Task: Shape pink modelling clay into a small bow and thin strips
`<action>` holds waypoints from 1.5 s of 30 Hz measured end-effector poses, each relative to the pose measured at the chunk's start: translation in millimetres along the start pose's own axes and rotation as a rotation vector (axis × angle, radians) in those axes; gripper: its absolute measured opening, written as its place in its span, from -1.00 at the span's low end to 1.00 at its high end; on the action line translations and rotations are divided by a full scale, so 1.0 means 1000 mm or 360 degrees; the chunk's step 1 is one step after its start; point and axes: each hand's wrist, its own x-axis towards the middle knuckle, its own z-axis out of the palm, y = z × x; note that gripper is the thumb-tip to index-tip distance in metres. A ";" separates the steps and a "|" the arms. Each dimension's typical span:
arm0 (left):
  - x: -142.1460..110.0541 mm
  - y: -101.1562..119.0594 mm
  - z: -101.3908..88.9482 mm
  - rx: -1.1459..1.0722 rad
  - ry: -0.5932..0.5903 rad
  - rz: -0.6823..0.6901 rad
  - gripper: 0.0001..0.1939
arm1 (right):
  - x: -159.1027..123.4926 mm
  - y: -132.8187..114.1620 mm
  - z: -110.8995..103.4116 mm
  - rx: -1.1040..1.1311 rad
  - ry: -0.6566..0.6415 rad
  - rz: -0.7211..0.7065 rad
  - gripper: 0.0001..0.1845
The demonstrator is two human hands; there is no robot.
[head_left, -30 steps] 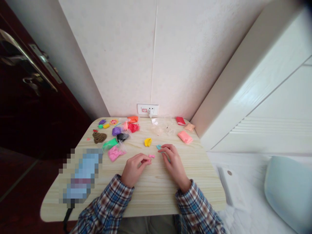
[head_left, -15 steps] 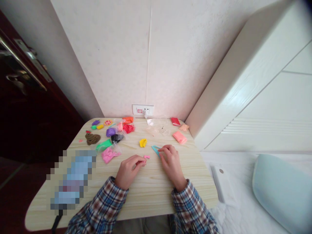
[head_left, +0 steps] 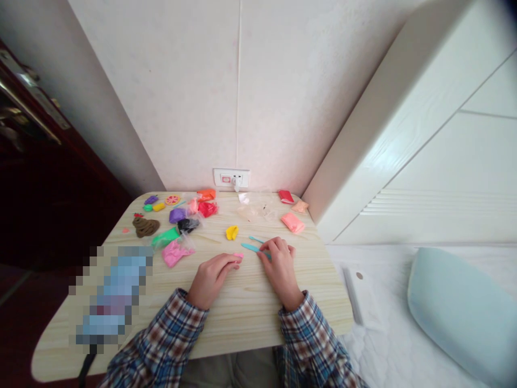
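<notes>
My left hand (head_left: 212, 277) rests low over the table with its fingers pinched together at a small pink clay piece (head_left: 239, 255); the fingers cover part of it. Between the thumb and fingers of my right hand (head_left: 280, 269) is a light-blue plastic clay knife (head_left: 250, 247), its blade pointing left toward the pink piece. A thinner blue clay tool (head_left: 255, 240) lies just beyond it, its near end by my right fingers. Behind the pink piece sits a folded yellow clay lump (head_left: 232, 233).
Bags of pink (head_left: 175, 253), green (head_left: 166, 236) and black clay (head_left: 188, 225) lie left, near a coiled brown clay shape (head_left: 145, 227). Salmon (head_left: 292, 222) and red packets (head_left: 286, 196) are back right. A blurred-out device (head_left: 117, 293) occupies the left front. A wall socket (head_left: 231, 178) is behind.
The blue knife has swung to point left, apart from the thinner tool. My left fingertips now cover more of the pink piece. The whole view has shifted slightly.
</notes>
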 end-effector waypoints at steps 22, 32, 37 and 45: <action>-0.004 0.008 0.001 0.0101 0.0073 -0.0068 -0.84 | -0.001 0.011 -0.007 -0.0169 0.0059 -0.0187 -0.73; -0.001 0.007 0.000 0.0032 0.0070 0.0001 -0.84 | 0.003 0.017 -0.008 -0.0241 0.0066 -0.0166 -0.73; -0.001 0.011 0.000 0.0048 0.0040 0.0021 -0.87 | 0.002 0.013 -0.011 -0.0167 0.0068 -0.0153 -0.75; -0.004 0.014 0.001 0.0070 -0.0017 0.0058 -0.86 | -0.002 0.011 -0.013 0.0028 0.0038 -0.0195 -0.77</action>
